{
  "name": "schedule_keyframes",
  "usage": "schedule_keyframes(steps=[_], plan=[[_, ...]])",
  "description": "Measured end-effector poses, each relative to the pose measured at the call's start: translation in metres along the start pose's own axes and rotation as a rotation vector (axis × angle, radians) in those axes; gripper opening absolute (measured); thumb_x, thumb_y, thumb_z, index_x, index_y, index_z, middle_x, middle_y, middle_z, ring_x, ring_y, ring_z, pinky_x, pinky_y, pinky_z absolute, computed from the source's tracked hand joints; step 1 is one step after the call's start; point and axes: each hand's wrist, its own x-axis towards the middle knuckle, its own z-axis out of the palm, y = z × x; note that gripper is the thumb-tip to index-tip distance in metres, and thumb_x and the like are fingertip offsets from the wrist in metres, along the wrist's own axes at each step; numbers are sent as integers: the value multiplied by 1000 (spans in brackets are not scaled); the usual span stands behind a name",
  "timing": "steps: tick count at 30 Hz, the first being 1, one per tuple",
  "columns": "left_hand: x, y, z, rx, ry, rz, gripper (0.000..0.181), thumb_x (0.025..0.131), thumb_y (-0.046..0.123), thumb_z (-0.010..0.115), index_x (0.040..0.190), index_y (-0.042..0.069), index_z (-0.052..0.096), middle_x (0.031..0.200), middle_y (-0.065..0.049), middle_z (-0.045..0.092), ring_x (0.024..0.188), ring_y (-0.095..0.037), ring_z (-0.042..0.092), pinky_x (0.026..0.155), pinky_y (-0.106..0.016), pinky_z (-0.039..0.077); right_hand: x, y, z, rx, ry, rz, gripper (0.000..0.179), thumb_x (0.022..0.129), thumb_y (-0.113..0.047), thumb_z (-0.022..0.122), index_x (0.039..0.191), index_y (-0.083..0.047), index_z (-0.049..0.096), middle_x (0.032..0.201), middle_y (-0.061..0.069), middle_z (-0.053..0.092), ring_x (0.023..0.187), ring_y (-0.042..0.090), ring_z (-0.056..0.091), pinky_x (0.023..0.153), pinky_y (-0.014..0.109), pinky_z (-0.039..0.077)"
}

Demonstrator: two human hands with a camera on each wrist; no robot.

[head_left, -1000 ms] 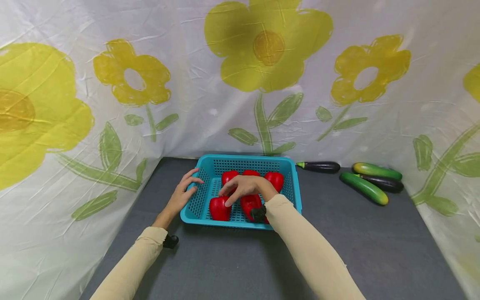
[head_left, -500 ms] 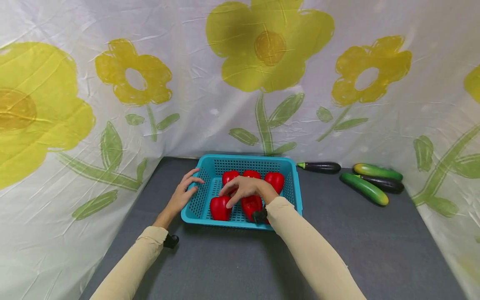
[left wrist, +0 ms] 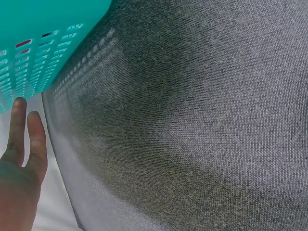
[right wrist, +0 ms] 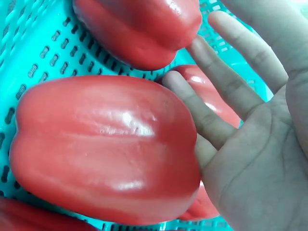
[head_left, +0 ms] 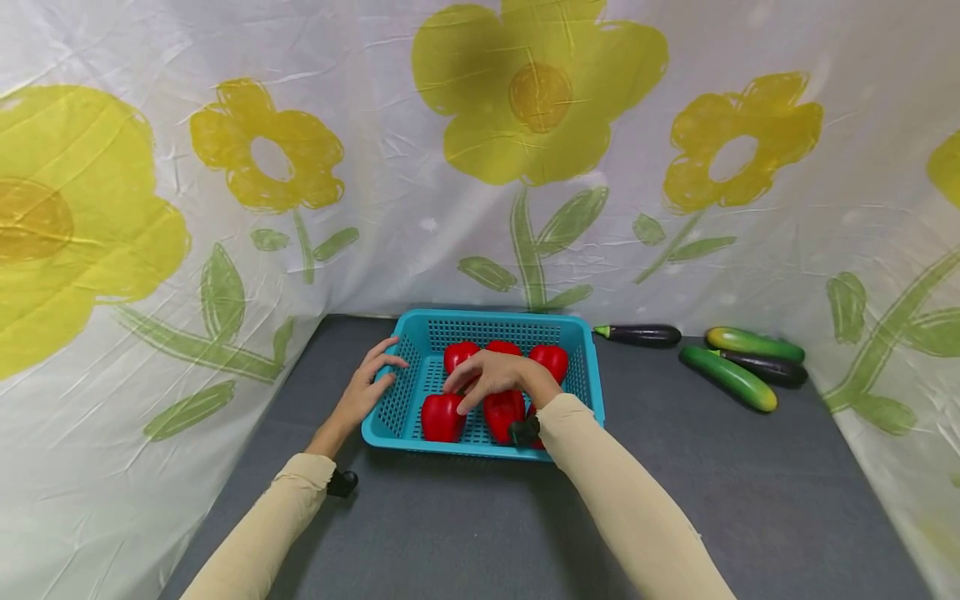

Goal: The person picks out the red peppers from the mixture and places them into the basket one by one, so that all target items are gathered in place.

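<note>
A blue perforated plastic basket (head_left: 450,447) holds several red bell peppers, one of them at the front left (head_left: 441,419). Over the middle of the basket, my right hand (head_left: 501,372) hovers with bent fingers among the peppers. The right wrist view shows its palm and spread fingers holding nothing, with one large bell pepper (right wrist: 106,149) close beside them; whether they touch is hard to tell. My left hand (head_left: 363,392) is at the basket's left end, its fingers spread over the rim. In the left wrist view, two left fingers (left wrist: 36,139) extend near the basket wall (left wrist: 53,19).
To the basket's right, an eggplant (head_left: 641,334) lies by the back edge of the dark grey tabletop (head_left: 465,533). Farther right, another eggplant (head_left: 765,367) lies between two zucchini-like green vegetables (head_left: 731,379). A white flowered curtain (head_left: 405,233) hangs behind.
My right hand and sleeve have shifted very slightly to the right. The left hand stays at the basket's end, and the peppers look nearly unmoved.
</note>
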Motion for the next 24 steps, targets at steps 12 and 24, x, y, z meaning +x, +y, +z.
schedule_keyframes(steps=[12,24], plan=[[7,54,-2,-33,-17,22,24,100,8,50,116,5,69,158,-18,34,145,-39,23,106,-60,27,-16,3,-7,97,119,-82,52,90,-13,77,138,-2,60,141,19,55,127,42,52,90,36,53],[13,108,-30,72,-60,-104,37,101,-3,56,137,-7,54,158,-28,29,128,-52,46,97,-62,42,-73,6,-31,138,257,-170,50,95,-10,72,141,-4,55,143,16,53,132,45,47,97,41,49]])
